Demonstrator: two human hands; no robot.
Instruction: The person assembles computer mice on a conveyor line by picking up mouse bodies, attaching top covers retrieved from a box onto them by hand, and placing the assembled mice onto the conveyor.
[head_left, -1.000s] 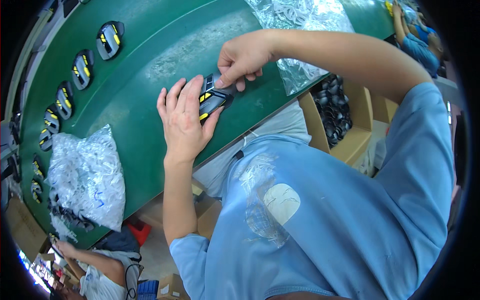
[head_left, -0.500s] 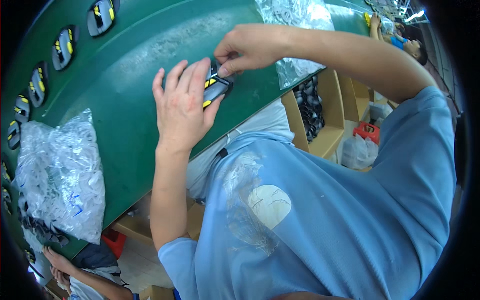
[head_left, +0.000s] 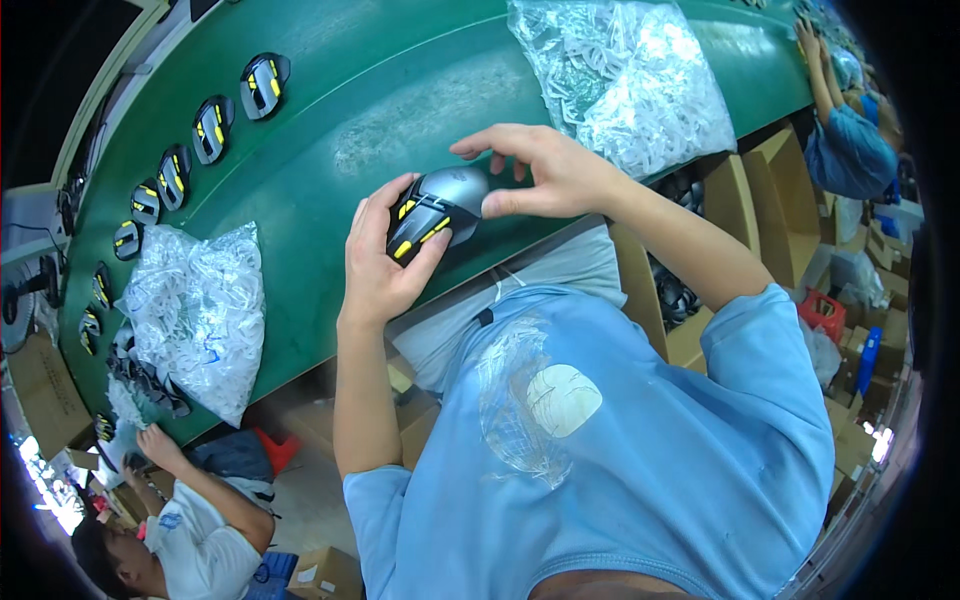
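Left hand clamped on mouse, right hand's fingers apart beside it

One grey-black-yellow computer mouse, just inside the near edge of the green counter; I can't tell if it rests on the surface. Left hand: grip clamped on the mouse, fingers along one flank, thumb against the other. Right hand: grip apart, thumb tip at the smooth grey end; contact unclear. I'd want the left hold firm but light, pressure even on both flanks, right fingertips square to the grey shell so nothing slips or scuffs. Other mice line the far edge toward the left end. Clear bag of pale parts by the near edge, left; second clear bag, right. Hidden: mouse underside, some left fingertips. Right forearm blocks some dark parts below the near edge.
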